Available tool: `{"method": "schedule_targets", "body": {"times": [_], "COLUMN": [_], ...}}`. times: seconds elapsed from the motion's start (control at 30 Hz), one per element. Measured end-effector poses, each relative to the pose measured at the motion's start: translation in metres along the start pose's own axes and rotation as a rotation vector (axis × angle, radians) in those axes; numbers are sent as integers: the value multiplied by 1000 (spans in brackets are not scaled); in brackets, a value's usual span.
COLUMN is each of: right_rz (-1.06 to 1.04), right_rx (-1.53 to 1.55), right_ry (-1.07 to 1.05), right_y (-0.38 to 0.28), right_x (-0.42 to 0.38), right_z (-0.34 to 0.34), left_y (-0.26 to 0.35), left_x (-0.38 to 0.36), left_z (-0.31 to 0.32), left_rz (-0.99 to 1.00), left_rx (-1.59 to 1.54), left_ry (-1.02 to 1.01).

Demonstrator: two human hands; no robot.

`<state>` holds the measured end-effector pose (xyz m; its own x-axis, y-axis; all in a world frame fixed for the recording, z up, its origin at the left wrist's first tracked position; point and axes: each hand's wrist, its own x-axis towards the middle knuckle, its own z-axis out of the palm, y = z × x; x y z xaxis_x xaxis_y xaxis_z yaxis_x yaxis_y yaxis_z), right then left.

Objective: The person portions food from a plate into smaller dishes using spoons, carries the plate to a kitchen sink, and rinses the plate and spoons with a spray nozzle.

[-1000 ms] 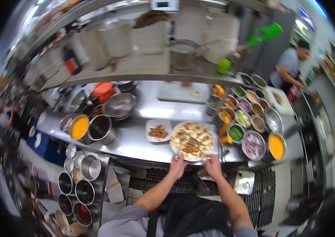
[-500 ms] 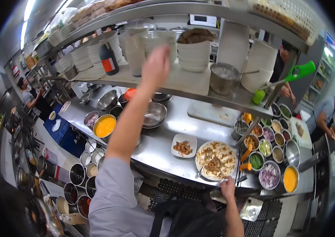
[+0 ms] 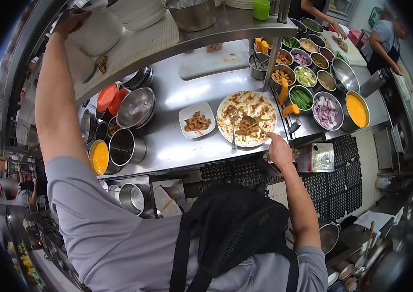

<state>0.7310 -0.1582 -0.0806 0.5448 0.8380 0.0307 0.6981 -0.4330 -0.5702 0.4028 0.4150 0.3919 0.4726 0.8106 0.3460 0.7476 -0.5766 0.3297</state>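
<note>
My left hand (image 3: 72, 22) is raised to the overhead shelf, fingers stretched out close by a pile of white bowls (image 3: 100, 31). Lower down, at the counter's front edge, my right hand (image 3: 280, 152) pinches the handle of a spoon (image 3: 263, 130). Its bowl end lies in brown chopped meat on a round white plate (image 3: 226, 108) smeared with sauce. A second spoon (image 3: 234, 138) rests on the same plate, handle towards me. Just left of it stands a square white dish (image 3: 185, 113) holding cooked meat pieces (image 3: 197, 123).
The steel shelf (image 3: 235, 27) spans the counter above the plate. Several ingredient tubs, with red onion (image 3: 326, 113) and yellow liquid (image 3: 357, 111), crowd the right side. Metal bowls (image 3: 136, 108) stand left. A white cutting board (image 3: 187, 65) lies behind. Co-workers (image 3: 384, 46) stand at far right.
My view has swung round. My left hand has moved leftward along the shelf, past the stacked bowls. The right hand stays at the plate's edge with the spoon.
</note>
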Motion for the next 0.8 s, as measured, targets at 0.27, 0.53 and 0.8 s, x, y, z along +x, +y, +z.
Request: {"method": "schedule_targets", "body": {"times": [0.27,0.53,0.8], "right_rz": [-16,-9,-33], "right_rx": [-78,-110,-81], "right_ry": [-3,-40,-17], "right_y": [4,8,7], "right_x": [0,4,5], "right_z": [-5,-4,-11], "left_y": [-38,-19,-32], "left_x": [43,50,23], "left_z": [-6,12,-16], "left_rz": [244,174,-46], "left_rx": [416,392,796], "left_ry": [152,18,118]}}
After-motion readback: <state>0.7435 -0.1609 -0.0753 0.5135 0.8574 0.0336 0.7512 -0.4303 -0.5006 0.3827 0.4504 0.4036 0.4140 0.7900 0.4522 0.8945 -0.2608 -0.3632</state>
